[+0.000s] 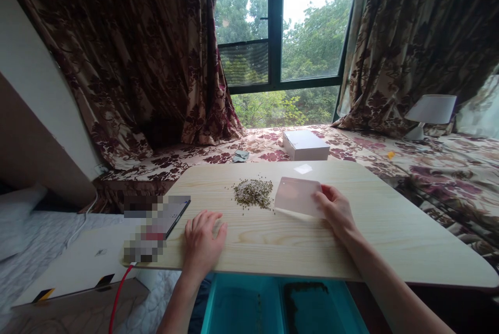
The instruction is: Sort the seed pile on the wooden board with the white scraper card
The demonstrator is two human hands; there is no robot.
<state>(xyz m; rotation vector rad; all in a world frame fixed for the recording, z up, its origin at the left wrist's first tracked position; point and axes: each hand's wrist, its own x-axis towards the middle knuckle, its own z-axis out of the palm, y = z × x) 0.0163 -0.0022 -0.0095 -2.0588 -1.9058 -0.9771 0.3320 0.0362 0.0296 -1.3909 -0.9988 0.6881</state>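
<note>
My right hand (337,212) pinches the right edge of a thin, translucent pinkish plastic sheet (295,196) with rounded corners, shaped like a flexible dough scraper. The sheet is tilted, and its left edge is close to a loose pile of small green and white grains (253,192), which look like mung beans mixed with rice. My left hand (205,238) rests palm down near the front edge of the wooden table (268,243), its fingers apart and holding nothing. It lies to the front left of the pile.
Below the table's front edge sits a turquoise bin (281,305) with two compartments; dark bits lie in the right one. A phone-like device (177,219) with a red cable (118,295) is at the table's left. Behind the table are a white box (306,145) and a lamp (431,110).
</note>
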